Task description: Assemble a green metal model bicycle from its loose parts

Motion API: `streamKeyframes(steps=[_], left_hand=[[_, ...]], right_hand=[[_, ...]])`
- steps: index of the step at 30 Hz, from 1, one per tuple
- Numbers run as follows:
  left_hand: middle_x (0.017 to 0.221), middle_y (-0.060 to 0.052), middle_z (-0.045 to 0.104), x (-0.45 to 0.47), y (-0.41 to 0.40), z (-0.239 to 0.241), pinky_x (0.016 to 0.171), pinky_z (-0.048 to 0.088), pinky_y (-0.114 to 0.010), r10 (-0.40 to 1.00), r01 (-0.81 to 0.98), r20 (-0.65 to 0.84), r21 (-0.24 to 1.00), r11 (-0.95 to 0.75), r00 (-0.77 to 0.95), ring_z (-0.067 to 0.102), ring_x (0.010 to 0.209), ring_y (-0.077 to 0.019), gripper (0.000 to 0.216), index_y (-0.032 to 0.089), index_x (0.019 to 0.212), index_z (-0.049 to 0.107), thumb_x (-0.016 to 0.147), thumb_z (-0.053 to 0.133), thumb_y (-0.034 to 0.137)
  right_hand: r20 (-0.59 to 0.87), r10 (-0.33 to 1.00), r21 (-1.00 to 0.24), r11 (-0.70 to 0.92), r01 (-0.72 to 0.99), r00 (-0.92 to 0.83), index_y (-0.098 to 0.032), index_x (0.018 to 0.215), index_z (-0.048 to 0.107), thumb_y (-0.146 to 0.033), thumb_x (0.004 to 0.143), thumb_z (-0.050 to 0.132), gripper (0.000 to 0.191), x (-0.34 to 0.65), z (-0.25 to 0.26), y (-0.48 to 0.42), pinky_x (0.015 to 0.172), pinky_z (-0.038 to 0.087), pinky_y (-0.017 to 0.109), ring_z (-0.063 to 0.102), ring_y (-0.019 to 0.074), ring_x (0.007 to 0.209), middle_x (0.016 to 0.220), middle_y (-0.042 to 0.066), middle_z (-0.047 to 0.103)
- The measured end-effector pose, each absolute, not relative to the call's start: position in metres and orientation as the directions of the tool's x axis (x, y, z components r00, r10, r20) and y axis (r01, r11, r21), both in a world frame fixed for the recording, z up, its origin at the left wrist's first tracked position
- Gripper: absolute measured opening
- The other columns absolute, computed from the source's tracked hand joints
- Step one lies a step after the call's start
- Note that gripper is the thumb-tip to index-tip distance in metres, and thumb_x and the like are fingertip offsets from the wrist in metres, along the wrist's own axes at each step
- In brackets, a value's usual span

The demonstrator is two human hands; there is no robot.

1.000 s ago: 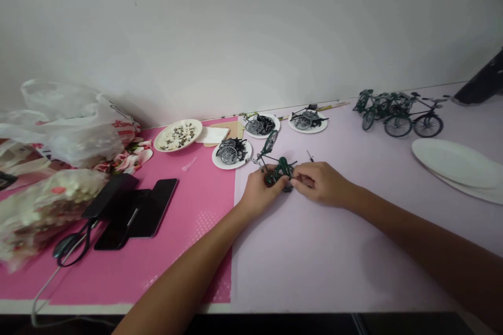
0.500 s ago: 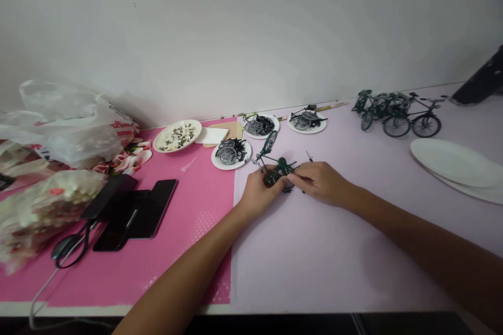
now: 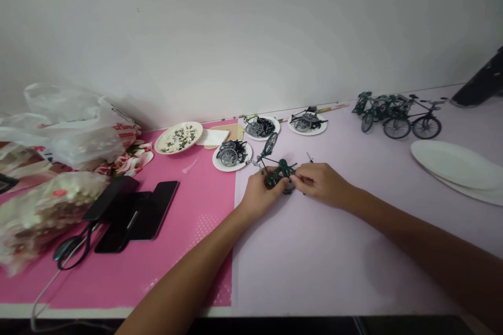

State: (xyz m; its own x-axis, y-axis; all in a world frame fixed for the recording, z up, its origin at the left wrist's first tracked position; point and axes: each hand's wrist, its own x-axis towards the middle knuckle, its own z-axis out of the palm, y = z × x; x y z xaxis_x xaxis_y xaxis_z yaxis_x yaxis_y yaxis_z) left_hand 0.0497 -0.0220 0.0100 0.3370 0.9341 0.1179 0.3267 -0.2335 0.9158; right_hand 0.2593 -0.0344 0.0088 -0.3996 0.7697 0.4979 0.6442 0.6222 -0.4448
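Observation:
A green miniature bicycle (image 3: 283, 168) is tilted at the table's middle, one wheel (image 3: 270, 143) raised. My left hand (image 3: 259, 189) is closed around its lower part, the thumb pressing near the other wheel. My right hand (image 3: 320, 183) pinches close against that wheel's right side; what lies between those fingertips is too small to make out. Just above the right knuckles pokes a thin rod (image 3: 310, 157) with a shiny tip; whether the hand grips it is unclear. Close behind the left hand stands a small plate (image 3: 216, 164) of grey wheels and black parts.
Two more parts plates (image 3: 275, 135) (image 3: 324, 128) stand near the wall, beside a bowl (image 3: 159, 145) of small pieces. Finished-looking miniature bicycles (image 3: 396, 115) and white plates (image 3: 451, 159) are at right. Phones (image 3: 159, 212), a cable and plastic bags (image 3: 78, 133) occupy the left.
Both hands stay at the bicycle in nearly the same pose. The whole view has shifted very slightly; nothing else visibly moves.

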Motion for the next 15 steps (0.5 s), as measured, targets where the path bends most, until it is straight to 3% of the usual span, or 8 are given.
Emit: streamKeyframes(steps=[8,13,15], left_hand=[[0.098,-0.006,0.078,0.0502,-0.0231,0.0122,0.072,0.053,-0.027,0.935,0.333,0.125,0.912,-0.24,0.333,0.07,0.082,-0.0178,0.025,0.015,0.108,0.072,0.087,0.072,0.03],[0.094,-0.006,0.078,0.0502,-0.0227,0.0104,0.07,0.053,-0.026,0.94,0.333,0.117,0.915,-0.227,0.322,0.069,0.078,-0.017,0.026,0.014,0.107,0.072,0.088,0.071,0.031],[0.094,-0.007,0.078,0.0498,-0.0223,0.0095,0.071,0.053,-0.026,0.939,0.335,0.122,0.913,-0.234,0.322,0.069,0.079,-0.0172,0.026,0.014,0.107,0.072,0.088,0.071,0.031]], right_hand=[[0.437,0.809,-0.474,0.579,0.664,-0.394,-0.022,0.063,0.035,-0.036,0.1,0.05,0.042,0.2608,0.0099,-0.0359,0.058,0.029,0.028,0.039,0.0124,0.054,0.058,-0.004,0.044],[0.408,0.819,-0.517,0.571,0.637,-0.403,-0.022,0.076,0.052,-0.022,0.085,0.058,0.011,0.2612,0.0158,-0.0403,0.058,0.031,0.027,0.043,0.0125,0.055,0.061,-0.005,0.046],[0.397,0.819,-0.531,0.573,0.625,-0.414,-0.022,0.077,0.052,-0.018,0.081,0.057,0.008,0.261,0.0165,-0.0409,0.059,0.031,0.026,0.042,0.0125,0.056,0.062,-0.006,0.045]])
